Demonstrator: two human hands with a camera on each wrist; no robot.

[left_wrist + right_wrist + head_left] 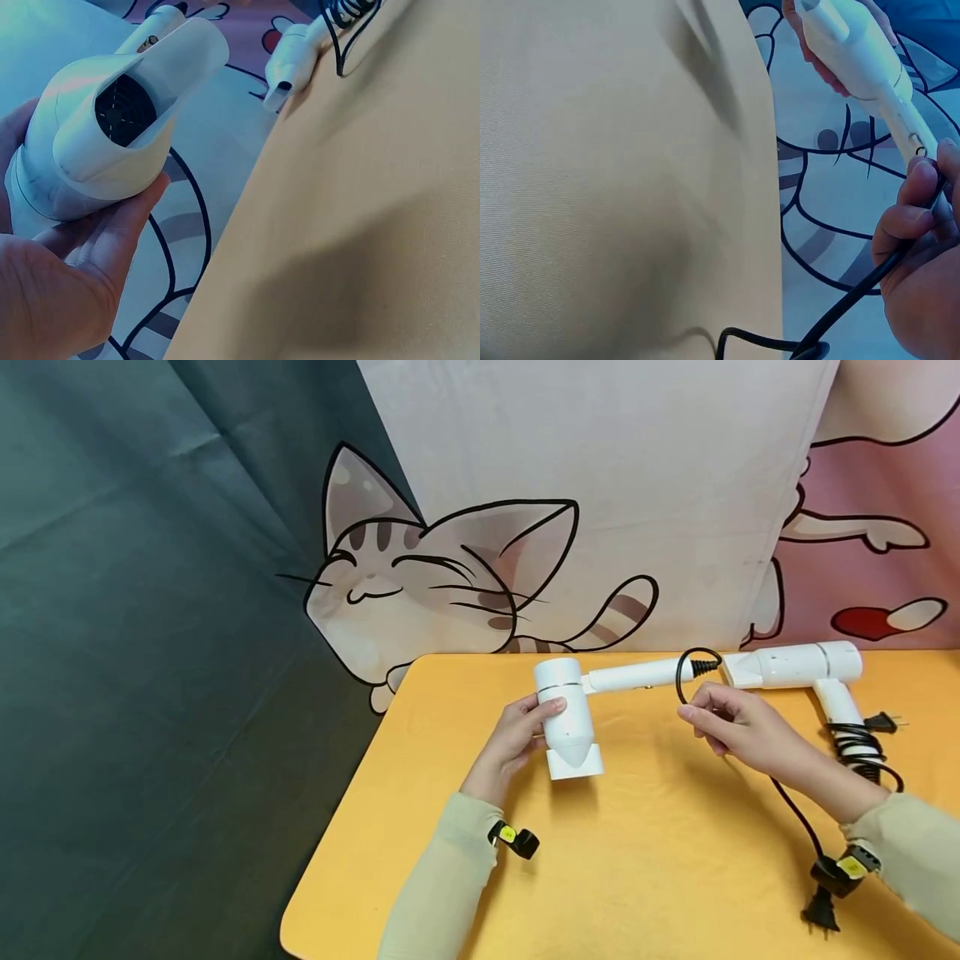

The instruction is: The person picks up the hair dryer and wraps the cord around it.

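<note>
A white hair dryer (568, 718) is held above the table by my left hand (519, 732), whose fingers and thumb curl round its barrel. Its flat nozzle (112, 154) points toward the left wrist camera. The handle (637, 676) stretches off to the right, ending in a black cord. My right hand (738, 727) pinches that black cord (855, 296) between thumb and fingers, close to the handle's end. From there the cord hangs down past the right wrist, with a plug (821, 912) over the table's lower right.
A second white hair dryer (806, 665) lies at the table's back right, its cord (857, 745) coiled round the handle and its plug (881, 722) beside it. The yellow table (420, 827) has its left edge beyond my left arm. A cat-printed curtain (615, 460) hangs behind.
</note>
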